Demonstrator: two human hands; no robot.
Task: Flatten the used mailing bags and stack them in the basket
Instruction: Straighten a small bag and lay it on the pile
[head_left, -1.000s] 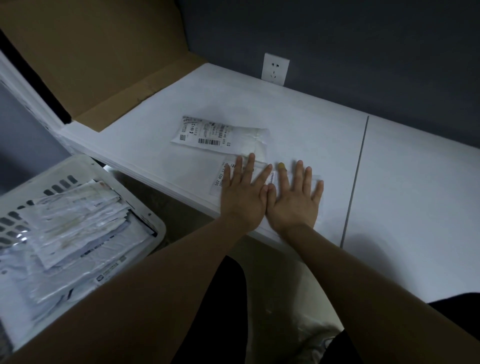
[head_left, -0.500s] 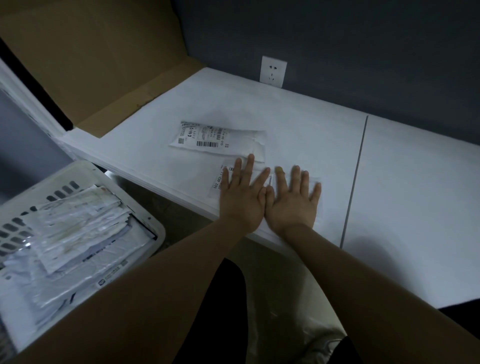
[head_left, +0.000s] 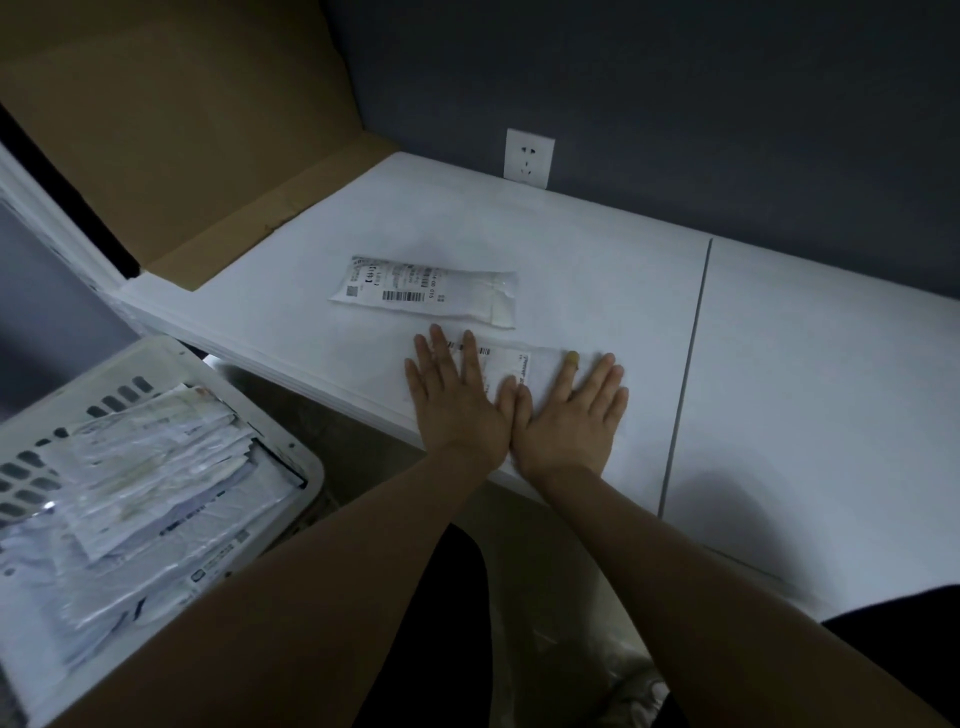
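Observation:
A white mailing bag (head_left: 511, 364) lies flat near the front edge of the white table (head_left: 597, 249). My left hand (head_left: 457, 400) presses on its left part with straight, spread fingers. My right hand (head_left: 571, 415) presses on its right part, fingers fanned out to the right; the thumbs meet in the middle. A second white mailing bag (head_left: 426, 290) with a barcode label lies just beyond, untouched. The white basket (head_left: 291, 447) stands low at the left, holding a stack of several flattened bags (head_left: 135, 499).
A brown cardboard sheet (head_left: 171, 135) leans at the back left of the table. A wall socket (head_left: 529, 157) sits on the dark wall behind. A seam (head_left: 691, 358) divides the table to the right of my hands.
Both hands have slid apart over the near bag, the left one leftward and the right one rightward, fingers fanning outward. More of the bag's label shows between them.

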